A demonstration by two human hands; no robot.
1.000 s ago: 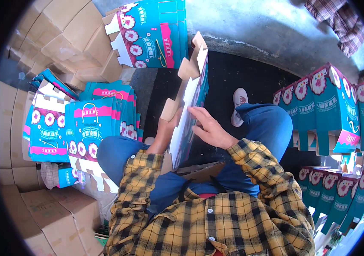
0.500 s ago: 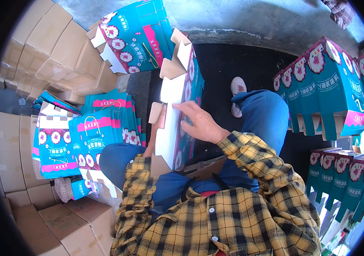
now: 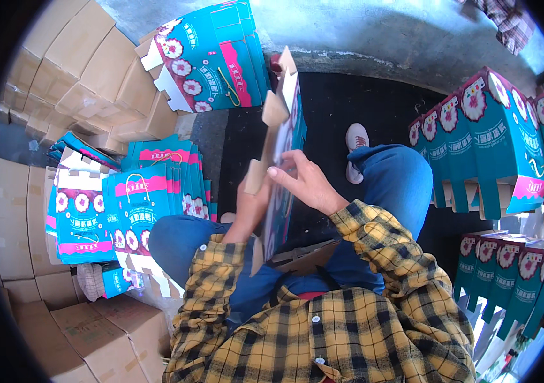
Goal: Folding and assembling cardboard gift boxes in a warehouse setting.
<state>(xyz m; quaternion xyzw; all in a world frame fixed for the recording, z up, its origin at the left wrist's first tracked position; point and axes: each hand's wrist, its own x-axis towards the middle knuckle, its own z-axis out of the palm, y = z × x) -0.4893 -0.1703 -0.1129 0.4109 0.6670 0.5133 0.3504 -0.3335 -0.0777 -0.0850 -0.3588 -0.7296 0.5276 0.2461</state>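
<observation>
Teal box [image 3: 275, 223], frame centre: left hand [image 3: 253, 201] clasping its side, right hand [image 3: 308, 184] half-open against it; gentle, even pressure advisable.

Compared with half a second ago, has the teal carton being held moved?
Yes: the held teal carton has shifted to the right, judged against the flat teal carton stack by the wall.

A printed cardboard box [image 3: 277, 217], partly folded, stands nearly edge-on to the view between the left hand [image 3: 253, 201] and right hand [image 3: 311, 183], plain brown flaps jutting leftward.
</observation>
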